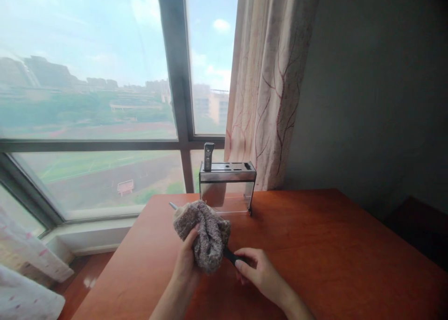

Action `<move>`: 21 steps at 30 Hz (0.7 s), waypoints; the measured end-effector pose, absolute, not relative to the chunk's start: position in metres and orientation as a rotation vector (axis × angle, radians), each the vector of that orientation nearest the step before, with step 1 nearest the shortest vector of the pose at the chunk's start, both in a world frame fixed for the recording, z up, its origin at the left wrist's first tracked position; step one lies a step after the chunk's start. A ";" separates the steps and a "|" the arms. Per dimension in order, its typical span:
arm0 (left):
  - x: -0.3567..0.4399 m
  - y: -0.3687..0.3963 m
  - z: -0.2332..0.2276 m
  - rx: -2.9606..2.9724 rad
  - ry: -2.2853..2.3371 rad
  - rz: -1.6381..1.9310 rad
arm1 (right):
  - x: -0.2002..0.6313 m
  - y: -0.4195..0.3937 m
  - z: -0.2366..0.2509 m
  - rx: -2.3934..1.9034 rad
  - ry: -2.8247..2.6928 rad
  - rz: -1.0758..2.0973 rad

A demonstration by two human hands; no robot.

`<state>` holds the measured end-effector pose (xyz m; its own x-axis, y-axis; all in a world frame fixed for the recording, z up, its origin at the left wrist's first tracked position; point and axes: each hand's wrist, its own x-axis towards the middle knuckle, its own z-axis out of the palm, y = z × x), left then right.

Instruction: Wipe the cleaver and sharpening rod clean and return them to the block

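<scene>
Above the near part of the reddish wooden desk [315, 245], the left hand [185, 264] grips a grey-brown fuzzy cloth [205, 233], its fingers [193, 235] curled up into the bunched fabric. The cloth is wrapped around a knife, whose metal tip [172, 205] pokes out at the cloth's upper left. Just right of the cloth, the right hand [261, 273] pinches the knife's dark handle [231, 256], thumb and fingers closed narrowly around it. Behind the hands, near the desk's far edge, stands a metal knife block [227, 184] with slots in its top; one knife with a dark handle [208, 155] sits upright in its left end. Behind the block, a large window [91, 100] fills the left, and a patterned curtain [269, 86] hangs to the right beside a grey wall [378, 91].
</scene>
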<state>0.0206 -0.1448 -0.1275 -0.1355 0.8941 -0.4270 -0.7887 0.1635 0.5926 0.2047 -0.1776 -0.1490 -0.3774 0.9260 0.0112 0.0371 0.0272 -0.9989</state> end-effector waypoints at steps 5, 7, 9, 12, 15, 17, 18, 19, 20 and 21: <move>0.023 -0.145 -0.129 0.143 0.903 1.430 | 0.205 -0.178 -0.146 -1.039 -1.543 1.432; 0.022 -0.144 -0.129 0.140 0.900 1.427 | 0.205 -0.177 -0.146 -1.034 -1.553 1.435; 0.021 -0.144 -0.129 0.145 0.904 1.414 | 0.205 -0.177 -0.148 -1.030 -1.560 1.442; 0.020 -0.145 -0.129 0.169 0.912 1.417 | 0.205 -0.176 -0.151 -1.035 -1.571 1.444; 0.021 -0.146 -0.128 0.191 0.902 1.446 | 0.205 -0.176 -0.152 -1.031 -1.578 1.438; 0.021 -0.146 -0.127 0.189 0.896 1.441 | 0.204 -0.176 -0.152 -1.035 -1.577 1.431; 0.021 -0.146 -0.125 0.183 0.899 1.438 | 0.204 -0.176 -0.152 -1.041 -1.578 1.429; 0.021 -0.147 -0.124 0.176 0.902 1.438 | 0.204 -0.176 -0.152 -1.050 -1.579 1.429; 0.020 -0.147 -0.121 0.167 0.906 1.442 | 0.204 -0.176 -0.152 -1.059 -1.581 1.428; 0.018 -0.146 -0.118 0.157 0.910 1.456 | 0.204 -0.177 -0.152 -1.066 -1.585 1.426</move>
<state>0.0176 -0.1464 -0.1184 -0.1432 0.8900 -0.4330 -0.7788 0.1686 0.6042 0.2043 -0.1768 -0.1520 -0.3811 0.9245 -0.0053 0.1024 0.0365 -0.9941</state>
